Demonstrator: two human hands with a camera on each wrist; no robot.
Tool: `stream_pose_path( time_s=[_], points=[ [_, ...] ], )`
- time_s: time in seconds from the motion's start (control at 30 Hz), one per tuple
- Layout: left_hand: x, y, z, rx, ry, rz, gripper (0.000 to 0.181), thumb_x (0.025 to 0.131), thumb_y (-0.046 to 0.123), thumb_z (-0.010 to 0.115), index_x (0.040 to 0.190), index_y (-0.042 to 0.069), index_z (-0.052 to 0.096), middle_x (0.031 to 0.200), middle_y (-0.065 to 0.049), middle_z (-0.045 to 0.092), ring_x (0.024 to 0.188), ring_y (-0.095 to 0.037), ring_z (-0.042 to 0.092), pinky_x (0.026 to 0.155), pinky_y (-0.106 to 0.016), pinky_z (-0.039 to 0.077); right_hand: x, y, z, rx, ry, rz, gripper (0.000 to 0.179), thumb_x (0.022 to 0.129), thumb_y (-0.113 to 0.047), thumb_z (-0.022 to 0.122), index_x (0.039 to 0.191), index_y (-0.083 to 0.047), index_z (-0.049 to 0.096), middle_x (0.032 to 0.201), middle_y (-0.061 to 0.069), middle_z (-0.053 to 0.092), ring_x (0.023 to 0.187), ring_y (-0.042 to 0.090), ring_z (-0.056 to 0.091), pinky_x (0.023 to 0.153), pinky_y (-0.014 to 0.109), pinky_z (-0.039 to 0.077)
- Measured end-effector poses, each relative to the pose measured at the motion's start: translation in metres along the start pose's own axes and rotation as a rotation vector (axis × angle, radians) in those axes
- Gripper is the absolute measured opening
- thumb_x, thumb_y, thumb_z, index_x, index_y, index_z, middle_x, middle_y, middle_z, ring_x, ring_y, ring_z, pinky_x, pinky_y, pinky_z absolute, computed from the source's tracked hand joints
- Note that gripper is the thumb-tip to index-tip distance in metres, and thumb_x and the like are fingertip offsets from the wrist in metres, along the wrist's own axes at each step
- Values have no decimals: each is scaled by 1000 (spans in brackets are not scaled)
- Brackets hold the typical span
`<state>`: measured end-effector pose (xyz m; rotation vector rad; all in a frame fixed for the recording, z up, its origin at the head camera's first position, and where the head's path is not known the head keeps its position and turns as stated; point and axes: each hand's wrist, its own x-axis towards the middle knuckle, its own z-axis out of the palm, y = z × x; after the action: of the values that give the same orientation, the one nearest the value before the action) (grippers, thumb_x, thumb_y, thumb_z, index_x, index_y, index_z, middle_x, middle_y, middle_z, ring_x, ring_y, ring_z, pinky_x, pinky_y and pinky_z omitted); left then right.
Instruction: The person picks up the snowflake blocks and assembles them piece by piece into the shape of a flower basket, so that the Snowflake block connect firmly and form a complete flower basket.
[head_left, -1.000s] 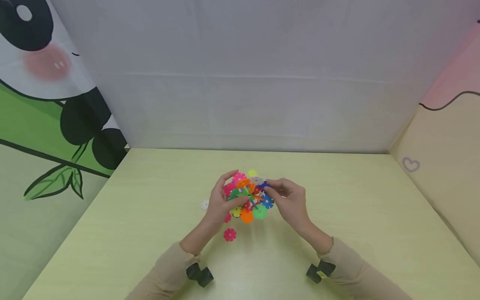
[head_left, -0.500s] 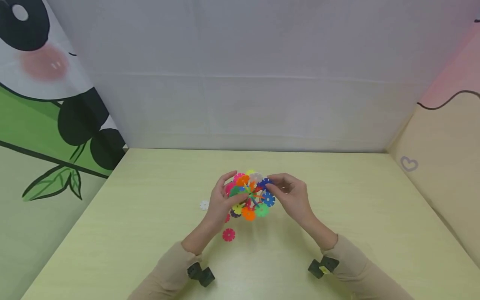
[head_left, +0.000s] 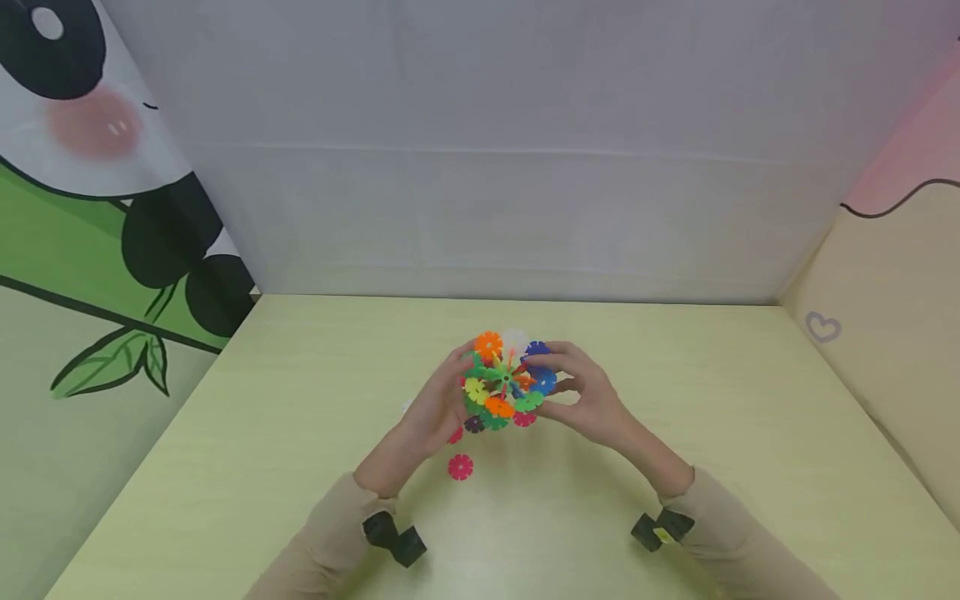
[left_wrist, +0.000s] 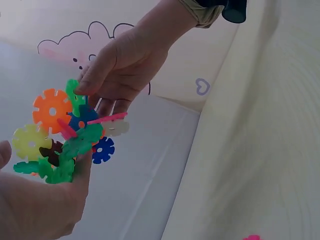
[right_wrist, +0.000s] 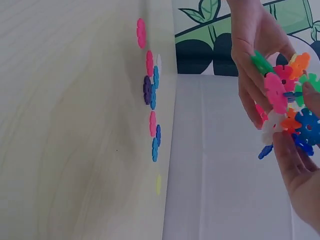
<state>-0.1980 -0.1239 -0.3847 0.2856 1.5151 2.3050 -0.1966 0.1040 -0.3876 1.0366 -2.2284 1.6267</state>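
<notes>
A ball-shaped cluster of interlocking notched plastic discs [head_left: 504,379] in orange, green, blue, yellow, pink and white is held over the table between both hands. My left hand [head_left: 433,410] grips its left side; in the left wrist view that palm [left_wrist: 42,207] cups it from below. On the right, my right hand [head_left: 588,396] holds the cluster with spread, bent fingers near the blue discs and the thumb low by a green one. The right wrist view shows the cluster [right_wrist: 276,92] between the two hands, with some fingers hidden behind it.
Loose discs lie flat on the pale wooden table [head_left: 675,433]: a pink disc [head_left: 461,467] in front and others partly hidden by the left hand. In the right wrist view several more, including a purple disc [right_wrist: 147,90], lie in a row. A grey wall [head_left: 480,225] stands behind.
The cluster has been turned, so different discs face up. My right hand has shifted from pinching a dark blue disc to a wider hold. The left thumb has left the cluster's front.
</notes>
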Motion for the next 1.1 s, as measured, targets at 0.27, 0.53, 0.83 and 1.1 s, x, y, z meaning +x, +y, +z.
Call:
stream_pose_path(
  time_s=[0.27, 0.53, 0.83, 1.1],
  points=[
    [3, 7, -5, 387, -136, 65, 63, 97, 20, 46, 152, 10, 19, 145, -15, 37, 123, -30, 47, 99, -49, 39, 6, 4, -7, 173, 71, 132, 36, 78, 18, 66, 114, 13, 60, 119, 25, 53, 98, 26, 61, 76, 33, 55],
    [10, 7, 4, 602, 25, 232, 64, 91, 10, 64, 147, 5, 34, 147, -14, 36, 133, -31, 34, 99, -48, 40, 16, 2, -10, 212, 122, 261, 36, 82, 11, 66, 118, 9, 59, 116, 21, 59, 97, 16, 63, 77, 32, 55],
    [19, 10, 3, 406, 67, 188, 55, 89, 2, 63, 140, 2, 41, 131, -16, 53, 119, -30, 51, 91, -37, 48, 19, -3, -9, 121, 150, 151, 56, 79, 8, 71, 131, 5, 50, 119, 19, 58, 106, 27, 58, 90, 37, 49],
    [17, 12, -19, 230, -115, 162, 64, 96, 19, 57, 146, -3, 24, 136, -12, 48, 119, -21, 50, 99, -37, 42, 14, -11, -5, 185, 121, -17, 68, 79, 3, 75, 137, 5, 40, 121, 24, 57, 108, 33, 59, 89, 34, 49]
  ],
)
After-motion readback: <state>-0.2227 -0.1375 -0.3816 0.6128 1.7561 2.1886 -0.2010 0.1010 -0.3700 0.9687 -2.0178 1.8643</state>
